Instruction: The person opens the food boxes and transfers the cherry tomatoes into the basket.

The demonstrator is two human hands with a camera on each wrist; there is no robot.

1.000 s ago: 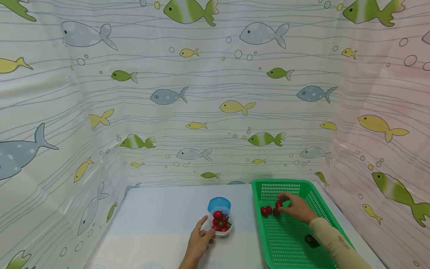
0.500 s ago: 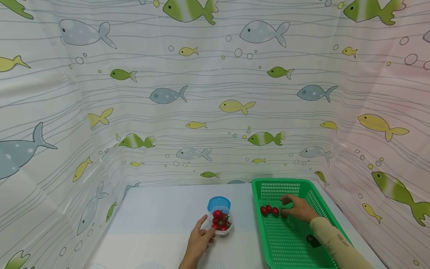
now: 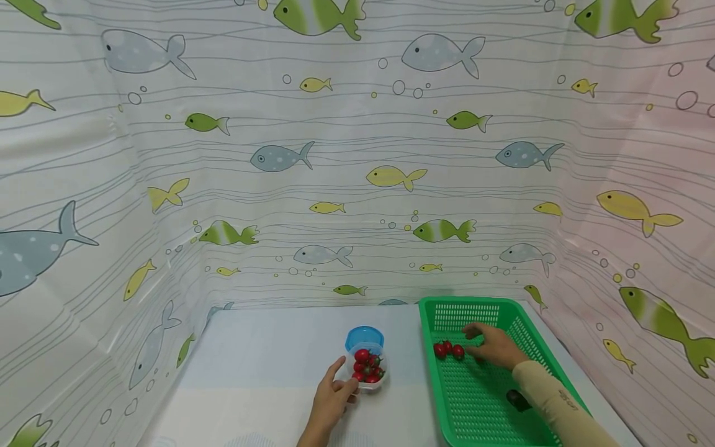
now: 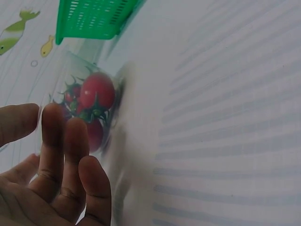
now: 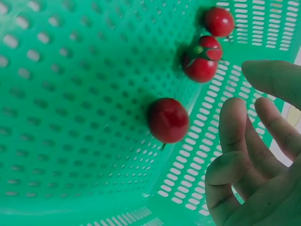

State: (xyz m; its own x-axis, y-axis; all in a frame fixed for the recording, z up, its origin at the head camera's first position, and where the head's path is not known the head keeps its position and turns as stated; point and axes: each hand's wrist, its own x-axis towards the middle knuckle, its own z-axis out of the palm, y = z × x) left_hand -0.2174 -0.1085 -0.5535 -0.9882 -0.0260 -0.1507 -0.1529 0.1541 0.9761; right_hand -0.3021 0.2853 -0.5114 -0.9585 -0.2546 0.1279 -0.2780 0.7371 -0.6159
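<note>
A small clear tub [image 3: 382, 382] filled with red cherry tomatoes [image 3: 367, 366] stands on the table, its blue lid [image 3: 364, 338] folded back behind it. My left hand [image 3: 331, 400] rests against the tub's near left side, its fingertips touching the wall; those fingers [image 4: 75, 141] look loosely bent in the left wrist view. Inside the green basket [image 3: 437, 397], my right hand [image 3: 499, 347] hovers with loosely bent fingers and nothing between them. Several loose tomatoes [image 5: 168, 120] lie on the basket floor just beyond its fingertips. One is partly hidden by that hand in the head view.
A small black object [image 3: 518, 400] shows beside my right wrist, within the basket outline. The basket's raised rim [image 3: 469, 300] borders the right hand's area. White table [image 3: 268, 354] extends left of the tub. Fish-printed sheeting [image 3: 335, 186] surrounds the back and sides.
One second ago my right hand held a tomato above the others. It has let that tomato down to their right, and its fingers have parted. My left hand and the tub have stayed put.
</note>
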